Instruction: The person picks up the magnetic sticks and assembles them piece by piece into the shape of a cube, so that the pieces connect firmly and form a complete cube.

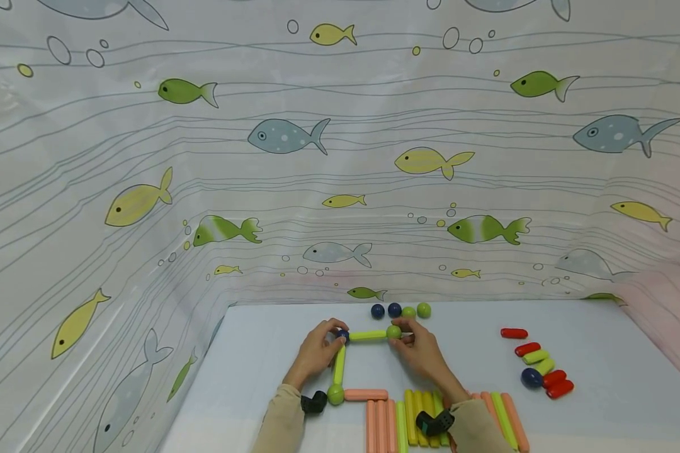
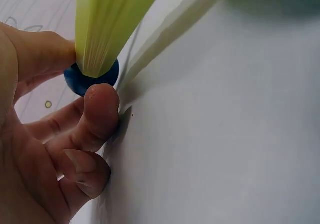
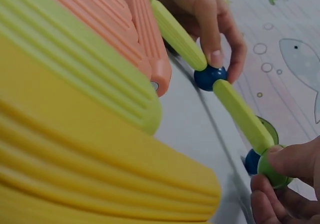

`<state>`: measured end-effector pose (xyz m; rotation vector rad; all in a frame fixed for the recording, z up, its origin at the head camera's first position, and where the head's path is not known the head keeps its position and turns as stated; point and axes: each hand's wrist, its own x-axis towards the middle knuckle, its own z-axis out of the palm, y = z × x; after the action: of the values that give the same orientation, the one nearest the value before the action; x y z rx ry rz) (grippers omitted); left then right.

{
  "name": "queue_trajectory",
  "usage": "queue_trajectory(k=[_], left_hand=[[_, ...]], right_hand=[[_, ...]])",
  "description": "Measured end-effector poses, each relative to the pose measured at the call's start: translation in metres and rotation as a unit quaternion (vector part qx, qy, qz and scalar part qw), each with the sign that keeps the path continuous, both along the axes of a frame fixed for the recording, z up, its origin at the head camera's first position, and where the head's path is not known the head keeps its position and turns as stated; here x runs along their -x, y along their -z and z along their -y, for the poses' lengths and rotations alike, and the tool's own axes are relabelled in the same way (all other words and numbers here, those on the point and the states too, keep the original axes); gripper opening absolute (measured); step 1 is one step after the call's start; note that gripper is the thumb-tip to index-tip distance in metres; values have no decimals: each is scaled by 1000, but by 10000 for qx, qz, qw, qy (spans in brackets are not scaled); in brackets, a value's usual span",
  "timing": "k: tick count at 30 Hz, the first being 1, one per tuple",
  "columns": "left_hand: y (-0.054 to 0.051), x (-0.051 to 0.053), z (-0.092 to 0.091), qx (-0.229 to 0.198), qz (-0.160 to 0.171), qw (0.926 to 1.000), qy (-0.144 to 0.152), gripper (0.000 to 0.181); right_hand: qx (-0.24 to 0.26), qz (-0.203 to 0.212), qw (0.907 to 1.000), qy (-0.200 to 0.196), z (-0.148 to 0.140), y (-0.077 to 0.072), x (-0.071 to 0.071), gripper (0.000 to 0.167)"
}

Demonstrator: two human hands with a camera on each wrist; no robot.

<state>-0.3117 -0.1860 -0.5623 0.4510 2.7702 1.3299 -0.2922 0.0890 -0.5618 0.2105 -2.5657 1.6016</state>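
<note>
My left hand [image 1: 316,351] pinches a dark blue ball [image 1: 343,336] between thumb and fingers; the left wrist view shows the blue ball [image 2: 80,80] against the end of a yellow-green stick [image 2: 102,27]. From that ball one yellow-green stick [image 1: 339,366] runs down to a green ball [image 1: 335,394], and another [image 1: 368,335] runs right to a second green ball [image 1: 393,331]. My right hand [image 1: 422,352] grips this second ball. In the right wrist view the fingers hold the green ball [image 3: 274,169] at the stick's end [image 3: 243,115].
An orange stick [image 1: 366,394] extends right from the lower green ball. Orange, green and yellow sticks [image 1: 420,415] lie in rows at the front. Behind the hands are several loose balls [image 1: 394,309]. Short red pieces [image 1: 514,333], green pieces and a blue ball [image 1: 531,377] lie at right.
</note>
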Motion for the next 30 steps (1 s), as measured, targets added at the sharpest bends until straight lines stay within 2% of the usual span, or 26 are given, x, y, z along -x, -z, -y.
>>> queue_trajectory(k=[6, 10, 15, 19, 21, 24, 26, 28, 30], left_hand=[[1, -1, 0, 17, -61, 9999, -104, 18], [3, -2, 0, 45, -134, 9996, -238, 19], [3, -3, 2, 16, -189, 9989, -430, 22], [1, -4, 4, 227, -281, 9982, -488, 31], [-3, -4, 5, 426, -384, 9970, -513, 34], [-9, -6, 9, 617, -481, 9954, -550, 33], [-13, -8, 13, 622, -421, 9958, -533, 27], [-17, -10, 18, 547, -270, 9974, -392, 22], [-22, -13, 21, 529, -146, 9983, -216, 18]], right_hand=[[-351, 251, 9990, -80, -2, -2, -2, 41], [-728, 336, 9967, -124, -19, -13, -6, 43], [-1301, 113, 9914, -2, -71, -45, -16, 36], [-2085, -116, 9775, 286, -127, -68, -32, 35], [-2452, 63, 9691, 278, -155, -74, -41, 39], [-2891, 685, 9548, 87, -188, -77, -53, 50], [-3024, 1200, 9455, -124, -203, -76, -58, 56], [-3041, 1655, 9379, -238, -210, -72, -61, 62], [-3001, 1920, 9340, -264, -213, -66, -62, 64]])
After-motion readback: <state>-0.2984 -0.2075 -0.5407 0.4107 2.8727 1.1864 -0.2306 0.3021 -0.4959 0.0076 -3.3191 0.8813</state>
